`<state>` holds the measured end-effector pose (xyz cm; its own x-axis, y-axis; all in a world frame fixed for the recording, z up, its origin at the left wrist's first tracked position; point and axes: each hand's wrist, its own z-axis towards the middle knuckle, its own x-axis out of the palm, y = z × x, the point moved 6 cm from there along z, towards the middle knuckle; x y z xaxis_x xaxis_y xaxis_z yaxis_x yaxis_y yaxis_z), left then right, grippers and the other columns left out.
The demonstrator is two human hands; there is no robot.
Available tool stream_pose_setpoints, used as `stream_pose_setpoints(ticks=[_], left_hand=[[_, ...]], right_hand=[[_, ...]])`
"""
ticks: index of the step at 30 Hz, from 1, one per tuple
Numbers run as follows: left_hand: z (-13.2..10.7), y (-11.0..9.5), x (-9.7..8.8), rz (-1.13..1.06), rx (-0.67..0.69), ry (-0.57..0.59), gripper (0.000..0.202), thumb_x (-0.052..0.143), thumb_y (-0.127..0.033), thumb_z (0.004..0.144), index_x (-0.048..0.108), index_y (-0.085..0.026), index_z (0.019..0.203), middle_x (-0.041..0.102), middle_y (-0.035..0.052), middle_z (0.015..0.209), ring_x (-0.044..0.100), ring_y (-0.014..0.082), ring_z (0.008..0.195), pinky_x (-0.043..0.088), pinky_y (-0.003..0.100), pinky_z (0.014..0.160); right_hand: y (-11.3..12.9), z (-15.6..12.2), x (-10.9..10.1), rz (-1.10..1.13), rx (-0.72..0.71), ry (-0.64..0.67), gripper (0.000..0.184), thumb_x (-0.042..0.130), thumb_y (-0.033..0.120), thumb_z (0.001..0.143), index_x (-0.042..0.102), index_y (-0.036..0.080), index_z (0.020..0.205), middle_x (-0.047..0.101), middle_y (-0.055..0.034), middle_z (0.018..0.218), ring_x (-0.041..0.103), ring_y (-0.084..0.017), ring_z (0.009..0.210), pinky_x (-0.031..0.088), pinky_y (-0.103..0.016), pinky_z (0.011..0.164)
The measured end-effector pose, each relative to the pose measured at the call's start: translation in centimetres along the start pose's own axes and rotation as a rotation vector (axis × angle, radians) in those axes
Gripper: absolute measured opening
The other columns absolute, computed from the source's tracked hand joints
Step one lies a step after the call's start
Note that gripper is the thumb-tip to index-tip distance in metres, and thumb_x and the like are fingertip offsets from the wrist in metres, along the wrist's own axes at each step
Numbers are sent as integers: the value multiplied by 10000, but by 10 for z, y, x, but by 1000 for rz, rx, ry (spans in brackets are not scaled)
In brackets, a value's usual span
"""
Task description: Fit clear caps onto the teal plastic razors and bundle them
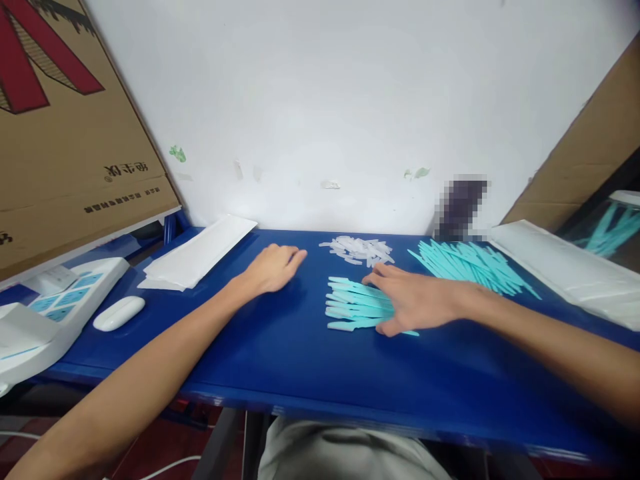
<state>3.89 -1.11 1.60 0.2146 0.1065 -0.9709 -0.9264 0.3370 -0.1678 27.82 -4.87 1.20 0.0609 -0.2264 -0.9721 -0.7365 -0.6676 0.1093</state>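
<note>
Thin teal eyebrow razors [350, 303] lie side by side in a row on the blue table, their paler ends pointing left. My right hand [413, 297] reaches over their right part, thumb at the near edge and fingers at the far edge, closed around the row. Resting on the table to the left, my left hand [273, 268] has its fingers loosely apart and holds nothing. Small translucent white pieces, like blade caps [363, 250], form a heap just beyond the row. More teal razors [467, 267] are piled behind my right hand.
At left on the blue table [280, 360] are white flat packets [203, 253], a white oval case [120, 313] and a white tray [95, 280]. A cardboard box [75, 147] leans there. White packaging [565, 273] lies at right, near a clear container [615, 223] with teal sticks.
</note>
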Motion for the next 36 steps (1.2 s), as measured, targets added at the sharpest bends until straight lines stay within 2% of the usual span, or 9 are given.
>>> stream_pose_setpoints(ticks=[4,8,15,20,24,28,32,34,36], left_hand=[[4,64,-35,143,-286,-269,454,326,-468,998,657,-161,1038,705,146,936,641,328,891,424,380,759],[-4,120,-56,187,-421,-440,515,370,-403,962,471,-198,1423,654,148,1221,602,338,1105,458,438,914],[-16,174,-19,318,-719,-53,871,487,-667,862,291,-194,1566,406,285,1502,362,510,1373,261,681,1061],[-11,164,-28,361,-626,-153,790,477,-557,899,281,-180,1565,491,276,1426,446,480,1311,289,670,1048],[-8,140,-47,316,-478,-270,710,456,-410,920,269,-208,1574,551,230,1375,557,438,1198,404,602,976],[-14,97,-77,207,-270,-549,483,451,-326,944,525,-252,1416,668,114,1205,625,348,1072,470,467,902],[-37,52,-107,-90,10,-1020,599,567,-400,955,375,-268,1507,642,39,1252,627,203,893,481,374,847],[-40,39,-105,-312,142,-1126,635,579,-410,964,303,-307,1526,541,27,1405,615,151,839,491,334,776],[-34,35,-90,-514,172,-1142,500,568,-377,964,437,-283,1437,558,29,1375,613,137,821,493,304,726]], right_hand=[[15,18,-10,-82,58,174,636,684,397,778,567,82,1318,593,-203,1274,687,-303,961,568,-373,711],[24,18,-5,-195,71,244,533,635,291,826,593,65,1306,564,-247,1383,664,-362,1112,555,-416,826],[11,-1,25,-299,-74,49,459,465,245,931,554,107,1360,560,-233,1418,566,-379,1280,502,-494,969],[0,-7,30,-227,-91,-222,276,470,156,870,589,159,1118,695,-163,1106,667,-324,1004,510,-441,818],[-10,-11,13,341,-97,-484,45,480,203,888,521,219,880,611,-6,745,559,-169,633,437,-297,606],[-27,-12,6,910,-35,-728,303,629,404,891,454,227,717,440,54,589,420,-114,523,365,-272,529],[-35,-1,16,1301,-71,-775,417,728,457,838,429,226,661,442,72,514,482,-114,488,423,-281,544],[-39,3,23,1358,-41,-770,426,777,461,790,447,227,657,497,63,497,534,-133,482,461,-296,555],[-40,6,27,1366,-13,-742,453,803,471,755,435,232,643,501,64,460,532,-141,447,466,-299,525]])
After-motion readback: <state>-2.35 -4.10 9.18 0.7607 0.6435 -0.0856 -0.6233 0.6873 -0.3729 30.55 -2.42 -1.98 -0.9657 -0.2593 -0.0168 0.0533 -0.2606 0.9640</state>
